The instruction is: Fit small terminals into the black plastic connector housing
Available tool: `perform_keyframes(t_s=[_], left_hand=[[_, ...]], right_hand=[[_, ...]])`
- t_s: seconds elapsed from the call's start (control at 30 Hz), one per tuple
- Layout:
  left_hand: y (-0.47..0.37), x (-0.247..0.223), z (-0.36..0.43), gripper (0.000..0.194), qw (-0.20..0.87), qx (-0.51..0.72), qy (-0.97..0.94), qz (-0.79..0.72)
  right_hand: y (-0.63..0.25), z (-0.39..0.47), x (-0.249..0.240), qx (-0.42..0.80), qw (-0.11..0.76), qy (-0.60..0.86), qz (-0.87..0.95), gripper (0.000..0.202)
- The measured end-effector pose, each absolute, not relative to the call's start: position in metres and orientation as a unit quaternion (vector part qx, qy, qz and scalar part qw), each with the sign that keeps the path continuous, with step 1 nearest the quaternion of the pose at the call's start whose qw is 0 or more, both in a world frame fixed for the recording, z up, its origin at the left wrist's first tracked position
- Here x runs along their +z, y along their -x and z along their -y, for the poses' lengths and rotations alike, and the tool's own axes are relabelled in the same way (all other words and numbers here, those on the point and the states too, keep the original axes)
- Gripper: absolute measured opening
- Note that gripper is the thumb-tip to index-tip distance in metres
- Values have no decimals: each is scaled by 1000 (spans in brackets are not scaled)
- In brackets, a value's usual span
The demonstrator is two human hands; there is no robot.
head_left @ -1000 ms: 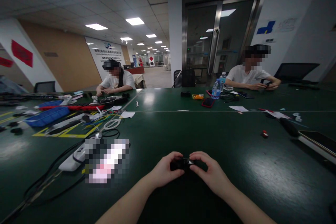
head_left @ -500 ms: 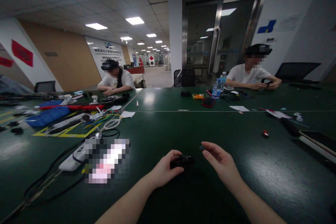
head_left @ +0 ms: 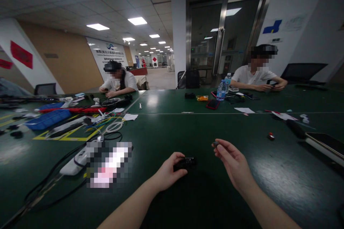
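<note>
My left hand (head_left: 172,171) is closed around a small black boxy object (head_left: 188,162) low over the green table, thumb on the near side and fingers on the far side. Its exact kind is too dark to make out. To the right, my right hand (head_left: 233,161) pinches a small dark grey piece (head_left: 215,144) between thumb and fingertips, raised and apart from the black object. Most of the small piece is covered by the fingers.
Left of my arms lie a white power strip (head_left: 73,164), cables and a blue tray (head_left: 48,119). On the right are a small red-and-black item (head_left: 271,136) and a flat device (head_left: 325,145). Water bottles (head_left: 221,90) stand farther back. Two people sit across the table.
My right hand has moved right and slightly up with the small grey piece, away from the black object. The left hand stays nearly in place. The person at left has raised a hand slightly.
</note>
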State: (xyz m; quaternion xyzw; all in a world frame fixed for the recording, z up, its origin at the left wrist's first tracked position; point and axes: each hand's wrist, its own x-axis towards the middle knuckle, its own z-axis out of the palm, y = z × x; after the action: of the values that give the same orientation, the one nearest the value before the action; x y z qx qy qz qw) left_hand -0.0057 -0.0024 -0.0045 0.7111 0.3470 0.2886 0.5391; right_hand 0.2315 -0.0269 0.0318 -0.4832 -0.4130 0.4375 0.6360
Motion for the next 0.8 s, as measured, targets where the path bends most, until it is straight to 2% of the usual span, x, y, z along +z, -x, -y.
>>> perform_keyframes(t_s=[0.23, 0.43, 0.8], left_hand=[[7, -7, 2, 42, 546, 300, -709, -331], [7, -8, 1, 51, 543, 302, -713, -326], [6, -3, 3, 45, 541, 291, -714, -336]], right_hand=[[-233, 25, 30, 442, 644, 478, 401, 42], [-232, 25, 29, 445, 643, 481, 396, 43], [-231, 25, 33, 457, 630, 485, 399, 43]])
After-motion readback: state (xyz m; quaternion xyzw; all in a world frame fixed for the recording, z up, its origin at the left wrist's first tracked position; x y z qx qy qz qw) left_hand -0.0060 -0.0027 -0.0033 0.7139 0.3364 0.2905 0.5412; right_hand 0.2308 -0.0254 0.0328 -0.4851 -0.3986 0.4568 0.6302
